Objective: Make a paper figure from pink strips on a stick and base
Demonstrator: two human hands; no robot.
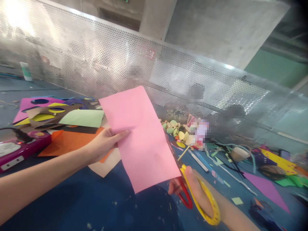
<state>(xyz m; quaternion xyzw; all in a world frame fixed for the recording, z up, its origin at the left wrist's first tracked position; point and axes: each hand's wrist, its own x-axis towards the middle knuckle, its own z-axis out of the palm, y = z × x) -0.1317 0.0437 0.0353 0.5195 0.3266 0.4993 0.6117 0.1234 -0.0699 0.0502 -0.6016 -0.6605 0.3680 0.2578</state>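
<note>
A sheet of pink paper (144, 141) is held up in front of me, tilted. My left hand (103, 144) pinches its left edge, thumb on the near face and fingers hidden behind. At the sheet's lower right corner, my right hand (190, 183) grips scissors (209, 205) with one yellow and one red handle loop. The thumb passes through the yellow loop, and the fingers are by the red one. Most of the blades are hidden behind the sheet's right edge, so I cannot tell how far they are spread.
Left lie sheets of orange (72, 141), light green (81, 118) and cut-out paper, beside a magenta power strip (21, 147). Small paper pieces (178, 130), a white cutter (198, 160) and a purple triangle (267, 191) are on the right. A perforated metal screen (96, 57) stands behind the blue table (96, 202).
</note>
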